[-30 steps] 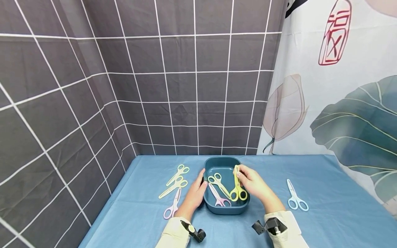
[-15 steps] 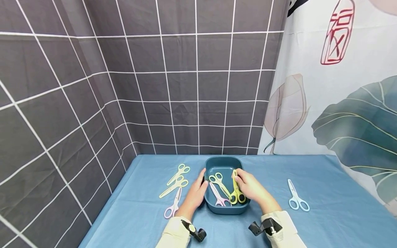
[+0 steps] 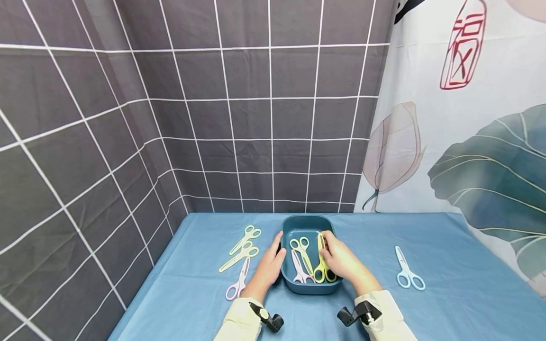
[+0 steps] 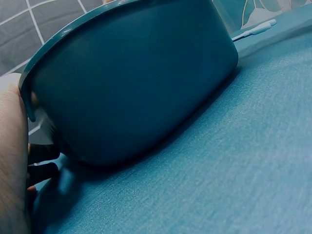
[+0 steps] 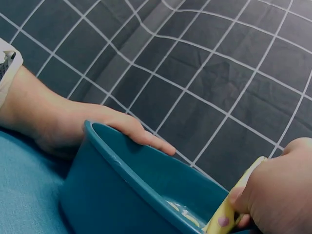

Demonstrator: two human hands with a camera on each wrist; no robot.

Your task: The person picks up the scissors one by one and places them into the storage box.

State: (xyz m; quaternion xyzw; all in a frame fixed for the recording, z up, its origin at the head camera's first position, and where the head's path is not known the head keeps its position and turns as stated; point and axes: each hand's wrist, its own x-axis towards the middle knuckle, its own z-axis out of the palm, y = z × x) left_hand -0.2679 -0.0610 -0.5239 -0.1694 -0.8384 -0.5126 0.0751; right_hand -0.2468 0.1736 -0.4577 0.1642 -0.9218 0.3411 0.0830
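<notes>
My right hand [image 3: 341,258] is inside the teal bin [image 3: 294,286], holding yellow scissors [image 3: 321,246] by the blade end, with their handle loops pointing down towards me. A heart pattern shows on these yellow scissors [image 5: 223,220] in the right wrist view. Left of them in the bin lie pale yellow-green scissors [image 3: 304,258] and pink scissors [image 3: 297,265], side by side. My left hand [image 3: 269,265] rests along the bin's left side, fingers extended at the rim. In the left wrist view its lower fingers [image 4: 43,163] are near the bin's outer wall [image 4: 131,87].
On the blue cloth left of the bin lie two pale yellow scissors [image 3: 246,237] [image 3: 239,258] and pink-and-white scissors [image 3: 239,282]. Light blue scissors [image 3: 408,272] lie to the right. A grey gridded curtain [image 3: 251,118] hangs behind the table.
My right hand has moved left and slightly down with the yellow scissors. The pale green and pink scissors in the bin have shifted and stand straighter. The left hand stays at the bin's side.
</notes>
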